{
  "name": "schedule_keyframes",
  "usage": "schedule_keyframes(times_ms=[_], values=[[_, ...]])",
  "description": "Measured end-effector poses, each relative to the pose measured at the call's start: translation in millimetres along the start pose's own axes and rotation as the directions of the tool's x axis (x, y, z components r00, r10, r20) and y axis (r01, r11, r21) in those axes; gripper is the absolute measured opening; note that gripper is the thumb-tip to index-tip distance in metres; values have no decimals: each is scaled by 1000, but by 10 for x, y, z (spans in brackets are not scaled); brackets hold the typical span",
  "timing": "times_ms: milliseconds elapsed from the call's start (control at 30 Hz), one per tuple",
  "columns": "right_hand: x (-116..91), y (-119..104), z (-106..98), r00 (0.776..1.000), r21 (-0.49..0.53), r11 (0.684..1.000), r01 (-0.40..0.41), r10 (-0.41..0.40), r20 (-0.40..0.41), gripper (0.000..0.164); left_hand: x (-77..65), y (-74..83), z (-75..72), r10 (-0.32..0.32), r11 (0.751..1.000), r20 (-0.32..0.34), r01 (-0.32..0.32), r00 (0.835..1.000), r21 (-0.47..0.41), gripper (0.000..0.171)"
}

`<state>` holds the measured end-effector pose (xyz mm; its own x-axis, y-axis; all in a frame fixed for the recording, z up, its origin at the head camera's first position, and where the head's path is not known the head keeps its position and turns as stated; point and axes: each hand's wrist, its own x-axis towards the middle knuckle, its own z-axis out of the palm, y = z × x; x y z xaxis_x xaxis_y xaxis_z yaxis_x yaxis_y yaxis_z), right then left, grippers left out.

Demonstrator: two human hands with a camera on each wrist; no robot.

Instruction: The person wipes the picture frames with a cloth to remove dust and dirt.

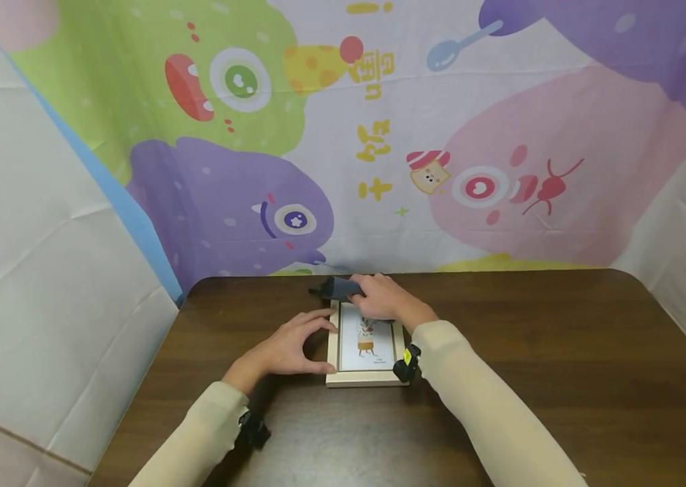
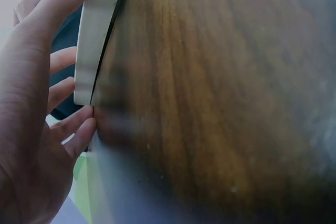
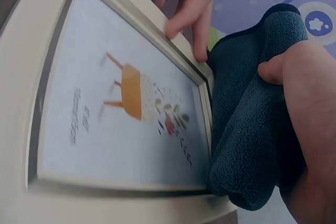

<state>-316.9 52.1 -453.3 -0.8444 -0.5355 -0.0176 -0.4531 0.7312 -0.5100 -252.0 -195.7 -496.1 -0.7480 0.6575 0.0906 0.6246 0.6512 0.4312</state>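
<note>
A cream picture frame point(image 1: 367, 379) lies flat on the brown table, holding a print of a plant in an orange pot on legs. My left hand point(image 1: 289, 345) rests along the frame's left side, thumb near the front corner and fingers spread against the edge. In the left wrist view, its fingertips touch the pale side of the frame point(image 2: 97, 40). My right hand point(image 1: 382, 297) grips a folded dark blue-grey cloth point(image 3: 257, 108) at the frame's far edge. The right wrist view shows the thumb pressing on the cloth; its other fingers are hidden.
The wooden table point(image 1: 532, 379) extends to both sides of the frame. Behind it hangs a curtain point(image 1: 379, 230) printed with cartoon monsters. Pale sheets point(image 1: 57, 223) close in the left and right sides. A small black camera point(image 1: 253, 429) sits on the left wrist.
</note>
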Motion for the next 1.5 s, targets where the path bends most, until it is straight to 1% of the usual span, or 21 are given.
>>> schedule_keyframes(times_ms=[133,233,367,500,600,667,733,867,933,1067,1200,1367,1500], values=[[-54,58,-50,1000,-18,1000,-6,6,-3,28,4,8,9,7,1000,0,-7,1000,7,73],[-97,113,-102,1000,-45,999,-8,8,-20,30,5,4,22,8,1000,-4,-8,1000,11,73],[-161,205,-181,999,-66,997,-33,31,-33,35,1,-6,31,24,1000,-18,-24,1000,4,73],[-210,290,-250,998,-81,996,-47,45,-37,33,-7,-21,28,33,999,-37,-33,999,8,72],[-223,325,-284,998,-87,995,-38,34,-44,30,-18,-26,11,27,1000,-41,-26,999,11,73],[-225,331,-292,999,-83,996,-39,36,-36,30,-24,-24,6,26,1000,-38,-26,999,12,74],[-224,328,-292,999,-81,995,-50,49,-20,34,-26,-17,3,28,1000,-31,-28,999,6,74],[-206,288,-272,997,-99,992,-79,80,5,46,-24,-9,10,41,999,-25,-41,999,0,74],[-188,253,-257,997,-113,991,-77,78,6,48,-20,-8,16,47,999,-24,-47,999,-1,73],[-140,158,-202,999,-134,990,-44,45,3,48,-19,-13,20,46,999,-12,-46,999,3,74],[-78,44,-121,1000,-127,992,-14,14,4,45,-26,-4,14,44,999,2,-44,999,3,73],[-8,-86,-62,1000,-118,993,8,-6,20,42,-24,9,15,47,999,-6,-47,999,1,72],[23,-123,-38,1000,-115,993,10,-7,26,41,-34,14,11,38,999,-2,-38,999,0,73]])
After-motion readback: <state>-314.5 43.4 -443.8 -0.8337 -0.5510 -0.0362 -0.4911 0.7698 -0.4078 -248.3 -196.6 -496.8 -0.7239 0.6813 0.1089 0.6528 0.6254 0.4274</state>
